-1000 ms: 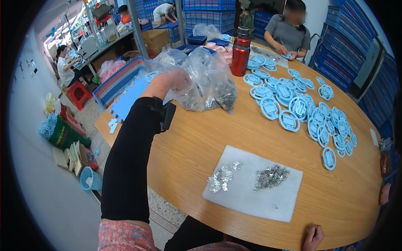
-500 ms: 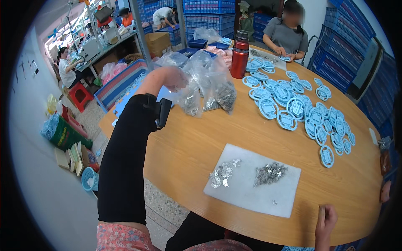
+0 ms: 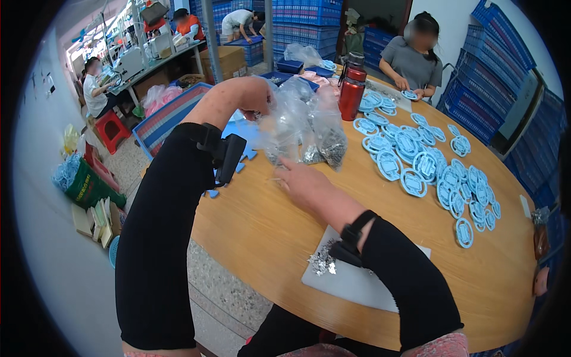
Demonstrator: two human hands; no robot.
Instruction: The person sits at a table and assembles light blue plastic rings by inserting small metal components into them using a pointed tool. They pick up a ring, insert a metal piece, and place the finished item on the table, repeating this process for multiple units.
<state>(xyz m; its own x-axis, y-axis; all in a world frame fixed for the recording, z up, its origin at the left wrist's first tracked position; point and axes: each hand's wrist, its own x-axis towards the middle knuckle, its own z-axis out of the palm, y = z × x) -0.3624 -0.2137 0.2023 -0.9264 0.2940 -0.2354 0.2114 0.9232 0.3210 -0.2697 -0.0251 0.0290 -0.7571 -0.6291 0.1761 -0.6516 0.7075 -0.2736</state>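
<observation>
My left hand (image 3: 256,98) is closed at the upper part of a clear plastic bag (image 3: 270,140), whose lower part is blurred. Just below the bag is my right hand (image 3: 297,181), its fingers apart and reaching toward the bag's bottom; whether they touch it is unclear. Beside it stand more clear bags (image 3: 331,137) filled with small silvery metal pieces. A white board (image 3: 351,291) lies near the table's front edge, partly hidden under my right forearm, with a pile of small shiny metal pieces (image 3: 324,262) on it.
Many light-blue oval plastic parts (image 3: 407,146) are spread over the right side of the wooden table (image 3: 256,220). A red bottle (image 3: 352,92) stands behind the bags. Across the table a person (image 3: 413,59) handles a blue part. Blue crates (image 3: 485,77) are stacked behind.
My right hand has come from the table's front right edge up to the bags, its forearm now crossing the white board. My left hand has shifted slightly and still holds at the bag.
</observation>
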